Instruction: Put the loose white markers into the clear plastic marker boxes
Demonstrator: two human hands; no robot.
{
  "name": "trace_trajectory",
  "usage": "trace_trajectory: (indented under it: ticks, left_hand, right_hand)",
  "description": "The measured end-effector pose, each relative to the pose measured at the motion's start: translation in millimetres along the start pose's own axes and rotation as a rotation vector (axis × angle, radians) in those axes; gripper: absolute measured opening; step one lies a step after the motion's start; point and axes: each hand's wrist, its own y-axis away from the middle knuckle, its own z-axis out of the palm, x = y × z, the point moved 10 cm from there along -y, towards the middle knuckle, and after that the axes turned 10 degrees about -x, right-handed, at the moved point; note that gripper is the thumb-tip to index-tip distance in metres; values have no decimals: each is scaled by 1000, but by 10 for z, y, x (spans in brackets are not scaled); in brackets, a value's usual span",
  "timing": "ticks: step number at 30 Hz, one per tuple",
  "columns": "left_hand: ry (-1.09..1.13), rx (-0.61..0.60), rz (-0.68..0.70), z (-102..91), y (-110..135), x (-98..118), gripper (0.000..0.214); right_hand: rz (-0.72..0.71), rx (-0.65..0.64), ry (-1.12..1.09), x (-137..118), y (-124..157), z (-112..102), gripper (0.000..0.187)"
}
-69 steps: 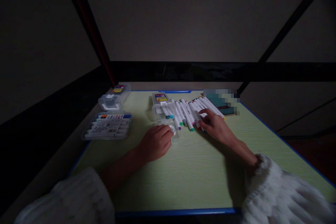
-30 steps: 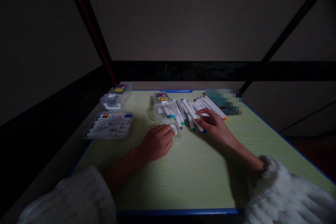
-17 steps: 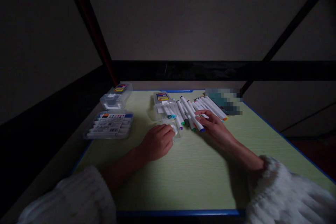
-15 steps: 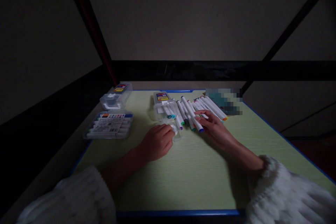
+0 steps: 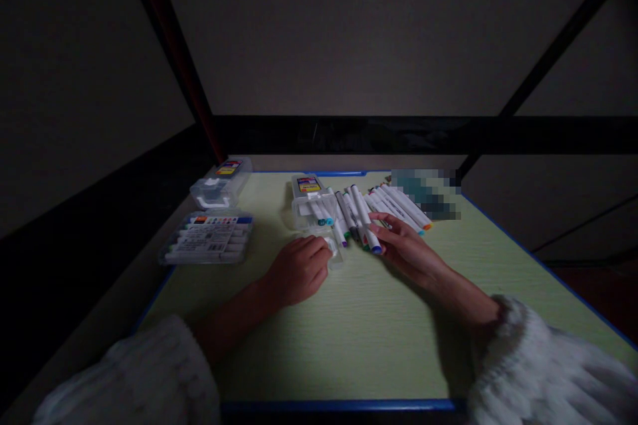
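Between the thumb and fingers of my right hand (image 5: 406,249) is a white marker (image 5: 365,218) with a blue end pointing toward me. Several other white markers (image 5: 347,212) lie loosely beneath and beside it. My left hand (image 5: 302,269) is closed at the handle end (image 5: 335,254) of a clear plastic piece; its fingertips are turned away, so the exact grip is hidden. Just beyond stands a clear plastic case (image 5: 310,202) with a yellow and blue label, and a few teal-ended markers (image 5: 321,214) show at its front.
At the left lies a flat clear case filled with markers (image 5: 207,239), and behind it another clear case with a handle (image 5: 222,182). More markers (image 5: 401,204) lie in a row at the right, beside a blurred-out greenish item (image 5: 423,192). The table (image 5: 343,345) has blue edging.
The blue-ended marker in my right hand has swung a little, its far end shifting right and its near end slightly left. My left hand stays in place.
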Motion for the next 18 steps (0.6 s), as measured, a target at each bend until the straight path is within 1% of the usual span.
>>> trace_trajectory:
  ticks: [6,13,18]
  left_hand:
    - [12,12,4,-18,6,5,18]
    - [11,27,3,-50,0,11,18]
    - [25,61,5,-96,0,19,18]
  right_hand:
    - [64,-64,-108,74,2,81,32]
    - [136,-119,-194,130,44,189,29]
    - [190,-140,-300,164,83,266,30]
